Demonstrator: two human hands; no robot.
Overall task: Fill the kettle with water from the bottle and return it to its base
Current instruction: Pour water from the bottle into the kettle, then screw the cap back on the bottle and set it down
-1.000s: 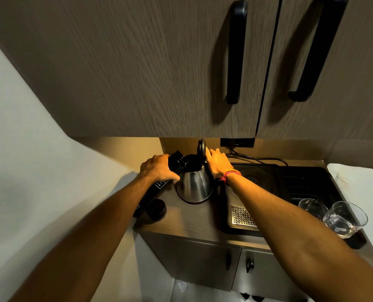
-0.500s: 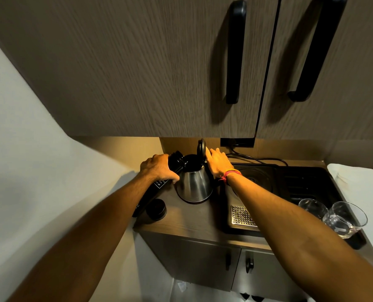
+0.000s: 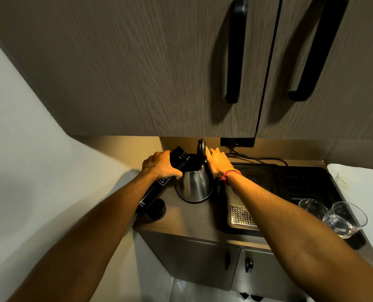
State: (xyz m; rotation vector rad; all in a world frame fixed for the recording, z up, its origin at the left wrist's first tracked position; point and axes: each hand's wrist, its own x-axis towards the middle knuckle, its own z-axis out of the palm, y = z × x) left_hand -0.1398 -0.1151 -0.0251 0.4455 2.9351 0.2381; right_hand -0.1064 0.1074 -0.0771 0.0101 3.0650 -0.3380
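Note:
A steel kettle (image 3: 194, 185) stands on the wooden counter (image 3: 192, 216) with its black lid (image 3: 201, 147) flipped upright. My left hand (image 3: 160, 165) grips a long black bottle (image 3: 152, 192), tilted so its open mouth rests over the kettle's opening. My right hand (image 3: 218, 163) holds the kettle at its handle side, behind the raised lid; the handle itself is hidden by the hand. The bottle's black cap (image 3: 157, 209) lies on the counter near the left front corner. I cannot see any water stream.
A black hob with a metal grille (image 3: 242, 215) sits right of the kettle, then a black sink (image 3: 307, 184). Two glasses (image 3: 342, 219) stand at the front right. A power cord (image 3: 259, 159) runs along the back. Upper cabinets with black handles (image 3: 234, 51) hang overhead.

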